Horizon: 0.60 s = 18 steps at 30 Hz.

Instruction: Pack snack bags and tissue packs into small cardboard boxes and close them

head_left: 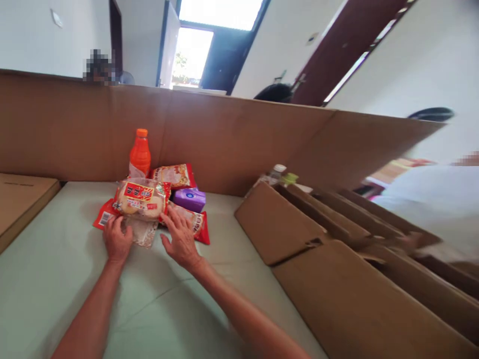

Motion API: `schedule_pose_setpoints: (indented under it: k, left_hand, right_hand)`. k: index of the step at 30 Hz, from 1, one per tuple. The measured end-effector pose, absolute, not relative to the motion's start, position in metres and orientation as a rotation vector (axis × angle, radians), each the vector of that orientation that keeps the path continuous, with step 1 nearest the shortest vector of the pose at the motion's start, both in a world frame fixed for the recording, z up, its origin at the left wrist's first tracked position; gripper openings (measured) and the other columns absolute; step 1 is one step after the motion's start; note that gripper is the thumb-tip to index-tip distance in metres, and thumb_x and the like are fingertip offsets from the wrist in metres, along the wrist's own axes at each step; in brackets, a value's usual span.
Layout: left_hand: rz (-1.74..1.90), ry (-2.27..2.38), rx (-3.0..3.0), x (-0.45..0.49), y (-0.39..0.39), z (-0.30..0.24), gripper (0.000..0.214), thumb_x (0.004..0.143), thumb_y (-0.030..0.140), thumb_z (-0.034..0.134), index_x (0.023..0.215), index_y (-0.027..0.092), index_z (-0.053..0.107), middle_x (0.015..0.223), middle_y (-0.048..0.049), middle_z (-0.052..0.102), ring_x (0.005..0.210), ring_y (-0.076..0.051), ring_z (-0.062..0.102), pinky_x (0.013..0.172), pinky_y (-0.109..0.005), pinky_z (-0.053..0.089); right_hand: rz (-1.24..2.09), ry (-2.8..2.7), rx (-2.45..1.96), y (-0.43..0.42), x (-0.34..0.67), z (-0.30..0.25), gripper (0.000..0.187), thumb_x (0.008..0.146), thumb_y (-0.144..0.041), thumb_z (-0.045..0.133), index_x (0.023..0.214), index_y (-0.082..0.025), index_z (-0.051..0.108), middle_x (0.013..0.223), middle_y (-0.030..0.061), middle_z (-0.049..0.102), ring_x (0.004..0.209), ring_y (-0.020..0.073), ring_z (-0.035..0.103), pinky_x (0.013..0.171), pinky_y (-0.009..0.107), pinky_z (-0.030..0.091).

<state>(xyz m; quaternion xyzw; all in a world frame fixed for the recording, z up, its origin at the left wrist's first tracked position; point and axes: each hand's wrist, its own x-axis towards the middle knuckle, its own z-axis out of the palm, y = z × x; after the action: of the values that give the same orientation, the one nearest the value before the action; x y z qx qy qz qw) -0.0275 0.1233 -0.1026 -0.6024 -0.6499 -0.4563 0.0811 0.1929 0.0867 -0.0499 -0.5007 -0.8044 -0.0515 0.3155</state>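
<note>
A small pile of packaged goods lies on the pale green surface in front of me. On top sits a clear and red packet of round, pale baked goods point(144, 200). My left hand point(117, 240) rests at its near left edge, touching a red packet with a barcode point(105, 214), thumb apart from the fingers. Along the right side, my right hand point(181, 238) lies with fingers spread beside a red and white packet point(198, 224). Between the hands is a clear packet point(142, 232) with small contents I cannot make out.
An orange bottle point(140, 152) stands behind the pile, near another red packet point(174, 175) and a purple pack point(190, 199). A cardboard wall point(224, 142) closes the back. Cardboard boxes point(299, 224) line the right side; a flat box point(26, 199) lies left. Two people are partly visible beyond.
</note>
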Motion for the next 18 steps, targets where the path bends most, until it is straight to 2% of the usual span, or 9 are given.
schedule_pose_setpoints:
  k: [3, 8, 13, 16, 18]
  left_hand:
    - [-1.457, -1.898, -1.759, -0.029, 0.123, -0.087, 0.029, 0.08, 0.031, 0.051, 0.099, 0.016, 0.067, 0.109, -0.0178, 0.066, 0.109, -0.035, 0.06, 0.099, -0.054, 0.048]
    - [-1.615, -1.842, -1.648, -0.029, 0.127, -0.065, 0.019, 0.076, 0.031, 0.052, 0.089, 0.023, 0.063, 0.092, -0.0087, 0.065, 0.106, -0.038, 0.06, 0.098, -0.065, 0.046]
    - [-1.637, -1.846, -1.578, -0.027, 0.125, -0.055, 0.018, 0.074, 0.034, 0.056, 0.086, 0.021, 0.06, 0.089, -0.008, 0.063, 0.107, -0.042, 0.058, 0.095, -0.072, 0.043]
    - [-1.581, -1.858, -1.612, -0.026, 0.121, -0.054, 0.018, 0.075, 0.033, 0.054, 0.086, 0.019, 0.06, 0.091, -0.0098, 0.063, 0.106, -0.04, 0.059, 0.097, -0.065, 0.045]
    - [-1.53, -1.874, -1.651, -0.024, 0.116, -0.056, 0.019, 0.075, 0.029, 0.053, 0.089, 0.019, 0.06, 0.096, -0.0114, 0.064, 0.107, -0.037, 0.059, 0.099, -0.059, 0.046]
  right_hand:
    - [-0.027, -2.11, -1.432, 0.046, 0.207, -0.07, 0.062, 0.077, -0.016, 0.061, 0.138, -0.019, 0.055, 0.156, 0.0177, 0.039, 0.142, 0.0311, 0.039, 0.111, 0.05, 0.033]
    - [-0.002, -2.048, -1.482, -0.017, 0.231, -0.081, 0.06, 0.072, -0.014, 0.064, 0.131, -0.022, 0.057, 0.156, 0.0171, 0.04, 0.142, 0.0304, 0.039, 0.108, 0.05, 0.038]
    - [-0.489, -1.796, -1.49, -0.064, 0.296, -0.016, 0.039, 0.085, -0.015, 0.055, 0.124, -0.023, 0.058, 0.152, 0.0164, 0.044, 0.143, 0.0302, 0.038, 0.108, 0.051, 0.037]
    - [-0.822, -1.672, -1.64, -0.092, 0.362, 0.027, 0.042, 0.092, -0.024, 0.052, 0.134, -0.023, 0.052, 0.144, 0.0187, 0.054, 0.137, 0.0346, 0.048, 0.102, 0.054, 0.041]
    - [-0.978, -1.555, -1.852, -0.108, 0.412, 0.039, 0.048, 0.092, -0.039, 0.052, 0.136, -0.02, 0.052, 0.13, 0.0223, 0.064, 0.123, 0.0412, 0.059, 0.09, 0.058, 0.046]
